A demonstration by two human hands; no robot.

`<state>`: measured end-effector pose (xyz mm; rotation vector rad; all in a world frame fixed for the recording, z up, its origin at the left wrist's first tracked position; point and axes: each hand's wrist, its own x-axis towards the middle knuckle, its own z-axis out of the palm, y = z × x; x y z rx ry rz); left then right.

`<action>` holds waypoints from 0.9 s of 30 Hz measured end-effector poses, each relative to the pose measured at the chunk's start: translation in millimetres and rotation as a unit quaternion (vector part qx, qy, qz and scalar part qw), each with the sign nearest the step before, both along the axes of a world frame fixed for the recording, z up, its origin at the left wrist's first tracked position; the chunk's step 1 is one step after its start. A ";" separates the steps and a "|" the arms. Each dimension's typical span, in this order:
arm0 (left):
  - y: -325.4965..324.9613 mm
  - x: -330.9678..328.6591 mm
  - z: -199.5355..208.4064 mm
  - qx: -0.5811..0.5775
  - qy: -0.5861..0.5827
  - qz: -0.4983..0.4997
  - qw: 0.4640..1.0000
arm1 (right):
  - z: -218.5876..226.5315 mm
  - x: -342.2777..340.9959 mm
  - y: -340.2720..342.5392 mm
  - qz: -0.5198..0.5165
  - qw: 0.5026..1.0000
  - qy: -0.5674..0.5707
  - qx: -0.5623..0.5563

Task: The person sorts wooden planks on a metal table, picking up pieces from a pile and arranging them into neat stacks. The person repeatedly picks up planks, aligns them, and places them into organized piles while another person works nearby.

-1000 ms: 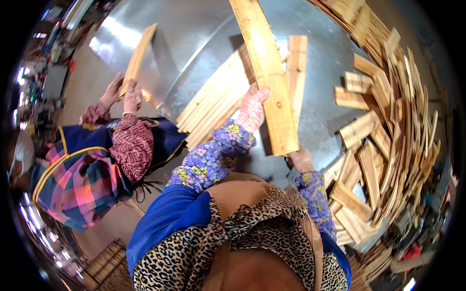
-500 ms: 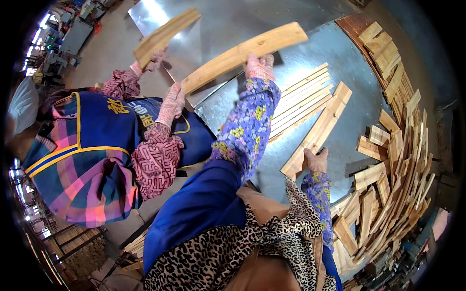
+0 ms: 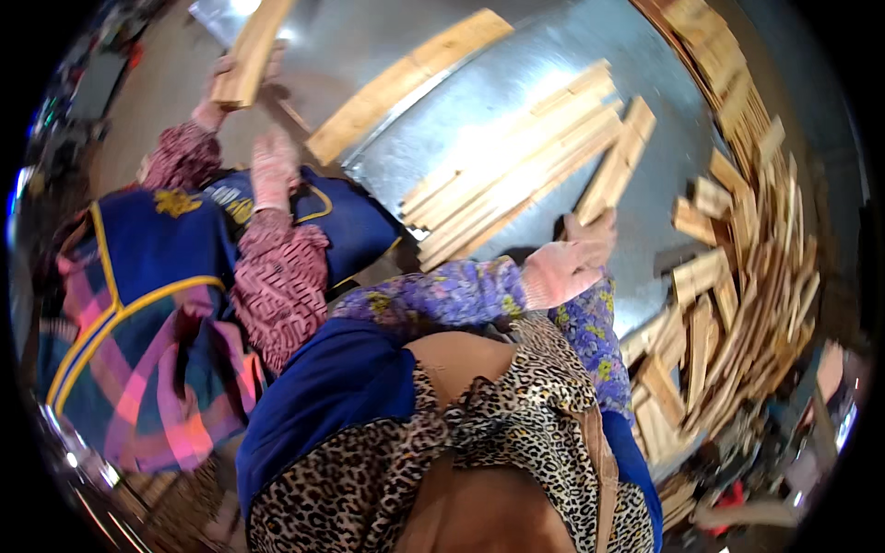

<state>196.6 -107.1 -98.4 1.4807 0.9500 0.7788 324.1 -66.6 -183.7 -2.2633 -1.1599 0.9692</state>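
My left hand, in a pink glove, reaches across in front of me, fingers stretched out and slightly blurred, nothing visible in them. Right beside it, partly overlapped by it, my right hand grips the near end of a wooden board that slants up and away. Left of that board, several narrow wood strips lie side by side on the metal table. Farther left rests a long, wide board, which neither of my hands touches.
At the left a co-worker in a blue apron holds a short board in one gloved hand; the other gloved hand is blurred. Along the table's right side is a large heap of wood pieces, with stacked boards beyond it.
My left hand has let go of the long board and swung right, next to my right hand. The co-worker's nearer hand has also left that board; their short board has moved left.
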 end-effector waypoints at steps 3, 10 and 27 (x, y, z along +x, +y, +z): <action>-30.7 -6.0 10.2 0.083 -0.061 -0.112 0.988 | 15.2 30.7 -36.0 -0.074 0.981 0.173 0.042; -19.7 -41.9 15.3 0.102 0.112 -0.058 0.987 | 2.3 -127.5 -85.3 -0.143 0.906 0.374 0.137; -122.6 -18.0 -20.1 0.178 0.198 -0.131 0.955 | 86.2 229.4 -333.5 -0.020 0.919 -0.391 -0.051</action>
